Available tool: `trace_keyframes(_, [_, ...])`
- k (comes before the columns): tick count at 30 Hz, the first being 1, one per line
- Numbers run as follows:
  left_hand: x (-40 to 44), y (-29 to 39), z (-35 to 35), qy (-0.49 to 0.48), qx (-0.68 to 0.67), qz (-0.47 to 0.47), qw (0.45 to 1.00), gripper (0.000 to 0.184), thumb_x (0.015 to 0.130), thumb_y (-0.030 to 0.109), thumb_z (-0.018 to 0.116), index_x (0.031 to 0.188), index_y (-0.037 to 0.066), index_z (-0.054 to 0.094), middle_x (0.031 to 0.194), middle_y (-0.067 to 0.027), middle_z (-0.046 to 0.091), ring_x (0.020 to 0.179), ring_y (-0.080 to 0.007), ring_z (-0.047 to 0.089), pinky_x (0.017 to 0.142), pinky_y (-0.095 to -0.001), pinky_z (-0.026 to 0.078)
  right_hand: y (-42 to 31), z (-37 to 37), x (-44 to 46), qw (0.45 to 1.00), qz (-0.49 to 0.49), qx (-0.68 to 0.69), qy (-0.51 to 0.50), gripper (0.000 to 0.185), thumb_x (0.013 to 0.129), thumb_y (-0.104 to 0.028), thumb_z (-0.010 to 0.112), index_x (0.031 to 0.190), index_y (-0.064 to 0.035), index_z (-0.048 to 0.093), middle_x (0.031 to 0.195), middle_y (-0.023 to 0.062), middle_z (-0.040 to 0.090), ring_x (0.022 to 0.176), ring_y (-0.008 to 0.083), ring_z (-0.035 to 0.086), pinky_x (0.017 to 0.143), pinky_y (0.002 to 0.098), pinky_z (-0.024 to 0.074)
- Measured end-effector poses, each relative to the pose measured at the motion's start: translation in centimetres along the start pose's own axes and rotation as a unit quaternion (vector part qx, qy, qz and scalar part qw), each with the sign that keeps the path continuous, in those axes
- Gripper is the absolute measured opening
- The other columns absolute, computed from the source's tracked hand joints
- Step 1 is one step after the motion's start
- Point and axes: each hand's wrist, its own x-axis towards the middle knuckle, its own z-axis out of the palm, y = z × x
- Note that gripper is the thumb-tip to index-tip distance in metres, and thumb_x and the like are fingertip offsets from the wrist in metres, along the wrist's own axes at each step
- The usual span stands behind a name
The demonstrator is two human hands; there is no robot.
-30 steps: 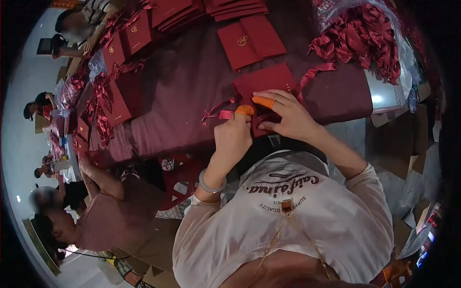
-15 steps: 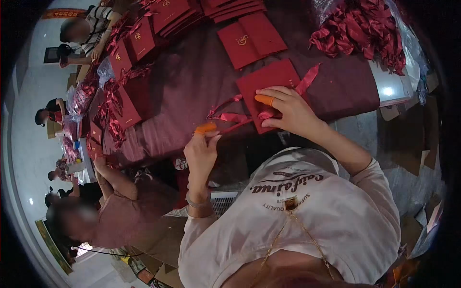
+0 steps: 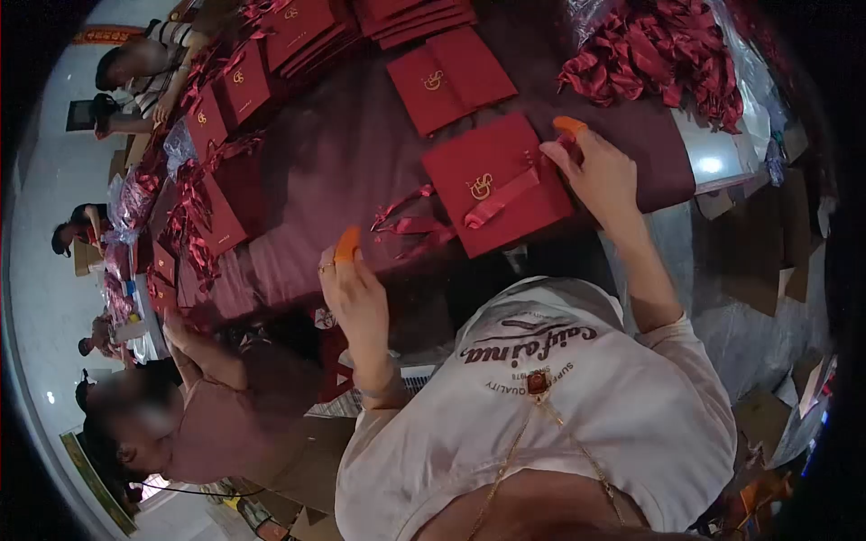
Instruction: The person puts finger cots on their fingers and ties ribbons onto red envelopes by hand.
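A red square folder (image 3: 505, 194) with a gold emblem lies near the table's front edge, a red ribbon (image 3: 490, 209) lying over its face and more ribbon trailing off its left side. Left of that ribbon, my left hand (image 3: 354, 279) is raised off the folder, fingers apart, with an orange cover on one fingertip. At the folder's upper right edge is my right hand (image 3: 591, 167), thumb and orange-covered index finger close together on something red that is too small to name. Just behind lies another red folder (image 3: 453, 79) with a gold emblem.
A heap of red ribbons (image 3: 663, 59) lies at the back right of the dark red tablecloth (image 3: 334, 171). Stacked red folders (image 3: 302, 41) are at the back left. A co-worker (image 3: 216, 415) sits at the left; others are farther along.
My left hand has let go of the ribbon and risen slightly to the left. My right hand has left the folder's face for its right edge, uncovering the emblem and ribbon.
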Motion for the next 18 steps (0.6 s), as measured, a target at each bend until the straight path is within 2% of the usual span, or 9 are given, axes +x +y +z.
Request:
trace_keyframes(1, [1.1,2.6,-0.4,0.0,-0.132,-0.054,0.99,0.027,0.08,0.006,0.062,0.106,-0.001,0.057,0.095,-0.0186,0.058,0.08,-0.0333,0.056,0.066,-0.0381,0.046,1.1,1.8,0.1,0.994,-0.073,-0.007,0.08,0.036,0.082,-0.041,0.059,0.094,-0.007,0.06,0.085,0.0097,0.062,0.07,0.0254,0.062,0.054,0.0353,0.0489])
trace_keyframes(4, [2.1,6.6,3.0,-0.098,-0.369,-0.189,0.905,0.033,0.081,0.01,0.064,0.11,0.0,0.054,0.088,-0.0171,0.058,0.076,-0.0248,0.056,0.064,-0.0329,0.046,0.1,2.1,0.3,0.997,-0.036,-0.038,0.052,0.033,0.082,-0.039,0.061,0.092,-0.0076,0.059,0.083,0.0092,0.061,0.069,0.0242,0.062,0.054,0.035,0.0488])
trace_keyframes(6, [3.1,8.1,4.8,-0.076,-0.257,-0.133,0.954,0.04,0.079,0.012,0.067,0.113,-0.001,0.052,0.086,-0.0141,0.057,0.075,-0.025,0.055,0.065,-0.0319,0.045,0.2,2.3,0.4,0.996,-0.05,-0.022,0.069,0.026,0.082,-0.031,0.061,0.09,-0.0061,0.058,0.081,0.0094,0.06,0.068,0.0226,0.061,0.056,0.0331,0.0491])
trace_keyframes(9, [2.4,7.5,6.7,-0.078,-0.348,-0.163,0.92,0.045,0.076,0.008,0.07,0.115,-0.003,0.051,0.093,-0.0105,0.056,0.079,-0.0186,0.054,0.069,-0.0289,0.046,0.0,1.8,0.2,0.982,-0.063,0.145,0.105,0.017,0.085,-0.021,0.06,0.09,-0.0047,0.057,0.08,0.0082,0.06,0.07,0.021,0.062,0.061,0.0318,0.0492])
trace_keyframes(10, [2.4,7.6,6.6,-0.102,-0.403,-0.209,0.885,0.044,0.076,0.004,0.07,0.116,-0.003,0.051,0.097,-0.0078,0.056,0.082,-0.0145,0.054,0.072,-0.0286,0.047,-0.4,1.6,0.0,0.881,0.042,0.462,0.096,0.014,0.086,-0.017,0.058,0.091,-0.0043,0.056,0.08,0.0073,0.06,0.071,0.0201,0.061,0.063,0.0308,0.0486])
trace_keyframes(11, [2.5,8.0,6.0,-0.073,-0.491,-0.234,0.836,0.046,0.074,0.0,0.07,0.116,-0.003,0.051,0.098,-0.0064,0.056,0.085,-0.0149,0.054,0.076,-0.028,0.048,-0.6,1.5,0.1,0.672,0.143,0.723,0.073,0.01,0.087,-0.013,0.057,0.092,-0.0038,0.056,0.081,0.0064,0.059,0.073,0.0192,0.061,0.065,0.0297,0.0479])
trace_keyframes(12, [2.4,8.0,6.1,-0.069,-0.492,-0.238,0.834,0.046,0.074,0.0,0.07,0.116,-0.003,0.051,0.098,-0.0064,0.056,0.085,-0.0149,0.054,0.076,-0.028,0.048,-0.2,1.4,0.3,0.675,0.142,0.721,0.069,0.01,0.087,-0.013,0.057,0.092,-0.0038,0.056,0.081,0.0064,0.059,0.073,0.0192,0.061,0.065,0.0297,0.0479])
trace_keyframes(15, [1.9,7.8,5.7,-0.069,-0.673,-0.36,0.643,0.05,0.074,-0.004,0.069,0.119,0.001,0.047,0.107,-0.0067,0.053,0.087,-0.013,0.053,0.078,-0.0249,0.049,1.1,1.8,0.7,0.473,0.131,0.868,-0.082,0.015,0.087,-0.009,0.056,0.101,-0.0039,0.055,0.089,0.0053,0.058,0.067,0.0081,0.049,0.059,0.0213,0.0417])
trace_keyframes(18, [1.8,7.7,5.6,-0.065,-0.67,-0.373,0.639,0.051,0.074,-0.005,0.068,0.12,0.001,0.046,0.108,-0.0075,0.053,0.088,-0.0123,0.053,0.08,-0.0245,0.048,-0.8,1.7,0.9,0.612,0.112,0.772,-0.131,0.023,0.087,-0.01,0.056,0.109,-0.0027,0.053,0.088,0.0036,0.057,0.058,0.0035,0.041,0.052,0.0187,0.0351])
